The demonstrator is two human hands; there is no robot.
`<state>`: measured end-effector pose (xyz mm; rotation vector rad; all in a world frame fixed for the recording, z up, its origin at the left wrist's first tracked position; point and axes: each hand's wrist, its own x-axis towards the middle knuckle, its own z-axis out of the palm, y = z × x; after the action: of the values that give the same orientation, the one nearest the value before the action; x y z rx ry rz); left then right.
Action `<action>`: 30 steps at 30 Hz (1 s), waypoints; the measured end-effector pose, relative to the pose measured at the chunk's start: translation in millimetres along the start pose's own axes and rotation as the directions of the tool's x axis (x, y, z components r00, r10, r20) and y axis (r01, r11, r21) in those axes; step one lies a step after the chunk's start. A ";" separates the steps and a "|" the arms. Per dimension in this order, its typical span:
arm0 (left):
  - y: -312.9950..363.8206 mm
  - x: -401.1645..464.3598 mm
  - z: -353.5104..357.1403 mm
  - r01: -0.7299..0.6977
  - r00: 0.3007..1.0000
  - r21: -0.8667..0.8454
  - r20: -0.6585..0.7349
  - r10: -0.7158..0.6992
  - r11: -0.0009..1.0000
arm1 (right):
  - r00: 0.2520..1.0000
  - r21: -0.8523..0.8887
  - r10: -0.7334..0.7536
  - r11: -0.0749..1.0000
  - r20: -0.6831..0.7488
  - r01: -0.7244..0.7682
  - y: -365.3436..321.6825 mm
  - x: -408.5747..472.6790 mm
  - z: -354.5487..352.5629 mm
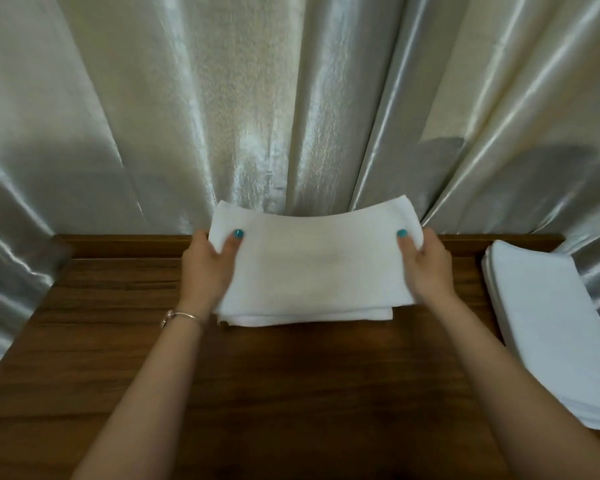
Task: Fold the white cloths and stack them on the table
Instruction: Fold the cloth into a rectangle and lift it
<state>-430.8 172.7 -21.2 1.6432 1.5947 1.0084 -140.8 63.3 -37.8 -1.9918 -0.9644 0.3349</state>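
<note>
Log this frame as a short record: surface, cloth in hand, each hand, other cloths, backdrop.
surface: wooden table
cloth in hand: folded white cloth, far edge lifted, near edge over a folded cloth below
left hand: grip on the cloth's left edge, thumb on top
right hand: grip on the right edge, thumb on top
other cloths: stack of white cloths at table's right
backdrop: shiny curtain

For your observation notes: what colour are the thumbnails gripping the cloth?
Teal, on both thumbnails, clearest in the head view against the white cloth.
</note>
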 end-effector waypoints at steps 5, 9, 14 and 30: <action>-42.2 47.6 45.9 0.058 0.994 0.117 0.090 -0.068 0.991 | 0.981 -0.167 0.146 0.978 0.124 -0.125 32.8 53.6 48.3; -97.2 54.8 76.1 0.096 0.980 0.288 0.138 -0.140 0.953 | 0.954 -0.366 0.240 0.917 0.180 -0.162 68.9 50.4 83.9; -123.2 52.0 94.0 0.043 0.993 0.391 0.081 -0.081 0.919 | 0.969 -0.429 0.211 0.893 0.129 -0.137 84.5 44.8 100.1; -70.6 13.7 158.0 -0.417 0.895 0.608 0.406 0.187 0.676 | 0.864 -0.558 -0.215 0.687 0.456 0.465 43.8 8.0 164.8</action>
<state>-332.0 202.5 -160.8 2.4994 1.5852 0.2326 -204.7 153.2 -168.0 -2.3325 -1.8821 0.1456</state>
